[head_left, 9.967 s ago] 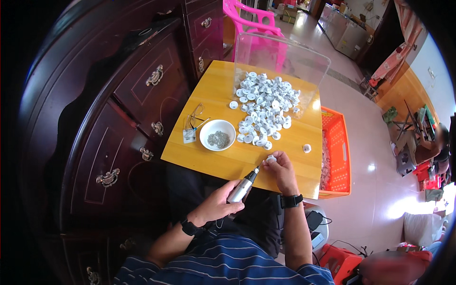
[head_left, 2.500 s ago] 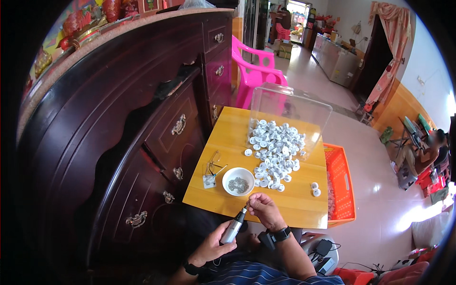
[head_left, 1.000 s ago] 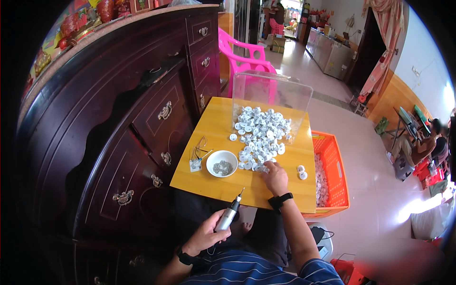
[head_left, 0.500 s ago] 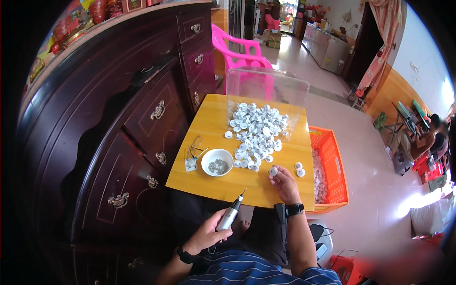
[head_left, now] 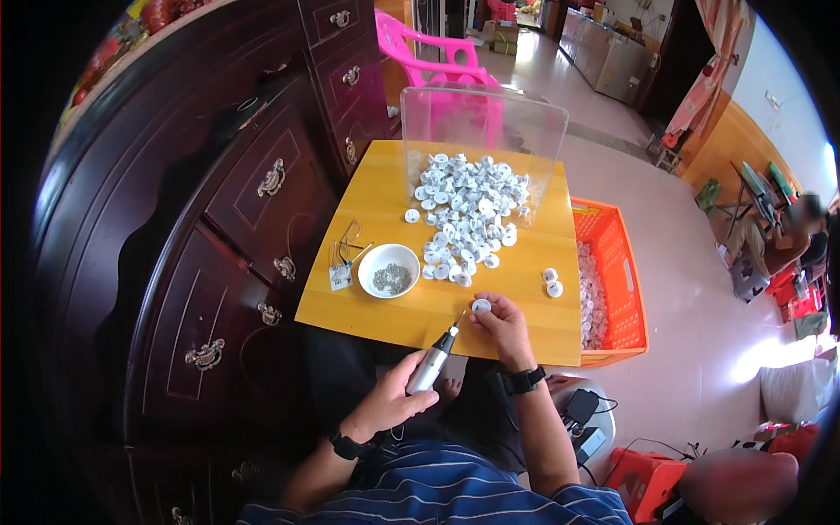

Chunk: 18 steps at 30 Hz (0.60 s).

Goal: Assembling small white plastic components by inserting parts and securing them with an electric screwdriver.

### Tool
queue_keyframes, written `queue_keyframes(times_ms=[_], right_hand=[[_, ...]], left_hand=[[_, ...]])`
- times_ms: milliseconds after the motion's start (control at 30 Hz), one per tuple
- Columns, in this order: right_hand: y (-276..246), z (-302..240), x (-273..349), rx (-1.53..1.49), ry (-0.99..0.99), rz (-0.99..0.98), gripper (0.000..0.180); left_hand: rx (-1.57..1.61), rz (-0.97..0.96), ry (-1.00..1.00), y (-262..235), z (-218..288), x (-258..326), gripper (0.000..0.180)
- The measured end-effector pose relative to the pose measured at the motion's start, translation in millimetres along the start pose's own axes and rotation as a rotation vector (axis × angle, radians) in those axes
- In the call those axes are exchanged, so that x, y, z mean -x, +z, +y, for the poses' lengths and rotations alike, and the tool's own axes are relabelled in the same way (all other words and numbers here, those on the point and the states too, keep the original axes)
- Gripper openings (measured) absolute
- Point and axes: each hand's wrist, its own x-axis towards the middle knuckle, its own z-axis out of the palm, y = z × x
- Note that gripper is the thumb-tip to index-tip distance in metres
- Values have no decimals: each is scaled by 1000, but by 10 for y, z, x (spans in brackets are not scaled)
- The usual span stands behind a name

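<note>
Left hand [head_left: 391,404]: grip closed around silver rotary tool [head_left: 430,367] | right hand [head_left: 503,325]: small white cap [head_left: 481,306] pinched at fingertips, near desk [head_left: 385,210] edge | tool tip just left of cap

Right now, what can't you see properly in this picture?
Head view only:
- Tool tip: too small to tell whether it touches the white piece.
- Bowl contents: tiny grey bits, kind unclear.
- Orange crate: near side hidden by the table.
- Left hand fingers: curled under the tool.
</note>
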Motion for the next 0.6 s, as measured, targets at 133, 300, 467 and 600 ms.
queue_keyframes(times_ms=[133, 300, 467, 600], right_hand=[[44, 66, 10, 15, 0, 11, 24], [29, 121, -16, 69, -11, 37, 24], [66, 126, 1, 123, -5, 71, 23], [78, 152, 0, 184, -38, 84, 23]], left_hand=[[-114, 26, 27, -20, -121, -95, 68], [-199, 44, -26, 12, -169, -188, 71], [-248, 71, -23, 17, -181, -231, 71], [-273, 81, 29, 15, -161, -250, 69]])
